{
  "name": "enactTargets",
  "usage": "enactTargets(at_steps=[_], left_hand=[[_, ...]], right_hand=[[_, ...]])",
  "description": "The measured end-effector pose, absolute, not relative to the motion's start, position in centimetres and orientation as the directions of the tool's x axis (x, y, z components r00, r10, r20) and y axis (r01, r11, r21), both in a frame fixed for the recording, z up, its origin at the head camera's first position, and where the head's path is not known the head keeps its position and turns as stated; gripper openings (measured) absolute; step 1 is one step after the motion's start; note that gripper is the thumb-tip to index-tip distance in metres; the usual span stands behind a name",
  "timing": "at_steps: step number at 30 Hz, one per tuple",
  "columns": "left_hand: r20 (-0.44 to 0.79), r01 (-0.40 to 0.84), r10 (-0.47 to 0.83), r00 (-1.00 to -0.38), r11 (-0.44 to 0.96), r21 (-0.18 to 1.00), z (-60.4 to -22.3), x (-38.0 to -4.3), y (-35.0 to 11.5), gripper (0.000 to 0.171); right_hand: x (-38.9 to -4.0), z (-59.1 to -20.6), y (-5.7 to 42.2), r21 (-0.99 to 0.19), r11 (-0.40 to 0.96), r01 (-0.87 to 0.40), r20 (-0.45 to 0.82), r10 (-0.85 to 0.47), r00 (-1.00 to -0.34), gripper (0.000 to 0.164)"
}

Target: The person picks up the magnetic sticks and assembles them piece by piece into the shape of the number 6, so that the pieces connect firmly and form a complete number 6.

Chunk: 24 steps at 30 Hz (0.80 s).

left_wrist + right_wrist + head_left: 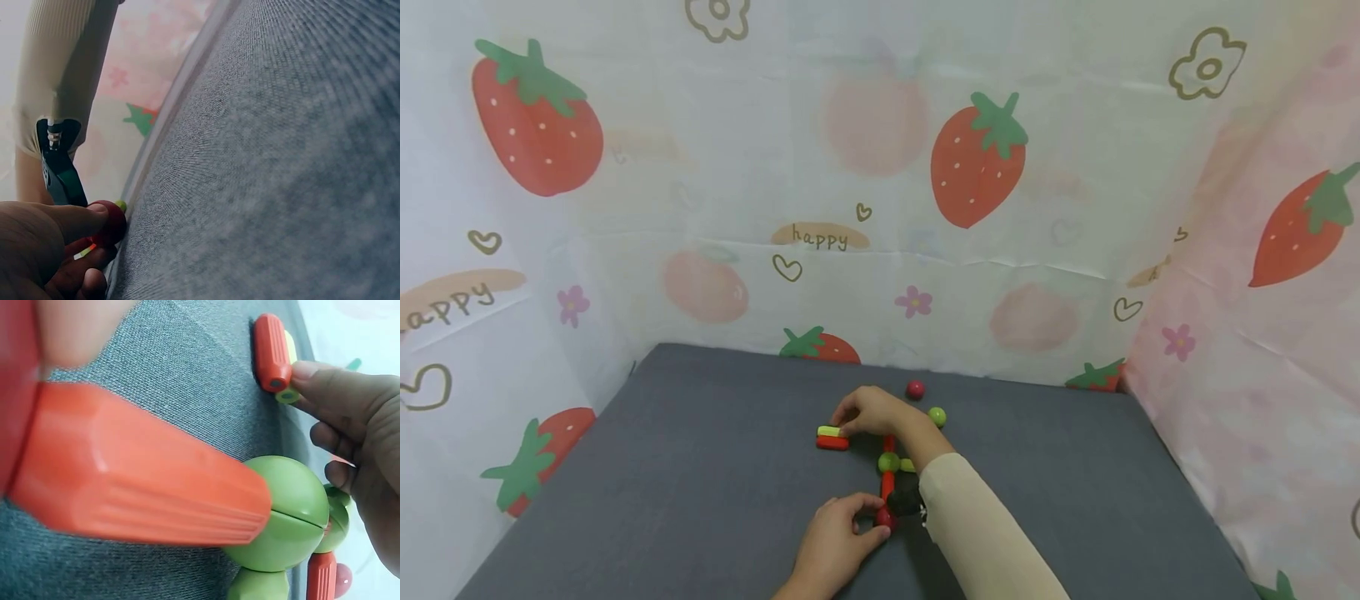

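My left hand [835,540] pinches a red ball [886,519] at the near end of a joined magnetic construction, with the thumb on the ball [109,224] in the left wrist view. From that ball a red stick [150,472] runs to a green ball [284,494], where a yellow-green stick [907,465] and another red stick [889,443] also join. Beyond it, my right hand [874,411] pinches the end of a loose yellow-green stick [828,431]. That stick lies alongside a loose red stick [832,443]; whether the two touch I cannot tell.
A dark red ball [915,389] and a light green ball [937,416] are toward the back of the dark grey table [700,467]. A strawberry-print curtain [880,275] stands behind it. The right forearm, with a black wrist device [906,501], passes over the construction's right side.
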<state>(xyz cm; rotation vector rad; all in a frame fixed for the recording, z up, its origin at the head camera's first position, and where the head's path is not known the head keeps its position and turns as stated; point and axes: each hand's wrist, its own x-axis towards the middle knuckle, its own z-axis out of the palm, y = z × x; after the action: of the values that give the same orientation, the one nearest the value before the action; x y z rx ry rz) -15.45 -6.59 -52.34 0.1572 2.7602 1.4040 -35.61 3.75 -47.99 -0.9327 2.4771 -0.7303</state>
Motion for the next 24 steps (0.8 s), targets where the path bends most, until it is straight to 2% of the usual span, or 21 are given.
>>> enactTargets(at_steps=[14,24], left_hand=[[-0.006,0.059,0.108,-0.994,0.589,0.806,-52.3,-15.5,-6.5,0.032],[0.008,0.067,0.103,-0.995,0.592,0.803,-52.2,-15.4,-6.6,0.031]], right_hand=[[-35.4,-47.9,3.7,-0.616,0.639,-0.462,-0.156,-0.673,-0.723,0.015],[-34.9,-45.7,4.5,-0.564,0.604,-0.563,-0.054,-0.708,-0.705,0.018]])
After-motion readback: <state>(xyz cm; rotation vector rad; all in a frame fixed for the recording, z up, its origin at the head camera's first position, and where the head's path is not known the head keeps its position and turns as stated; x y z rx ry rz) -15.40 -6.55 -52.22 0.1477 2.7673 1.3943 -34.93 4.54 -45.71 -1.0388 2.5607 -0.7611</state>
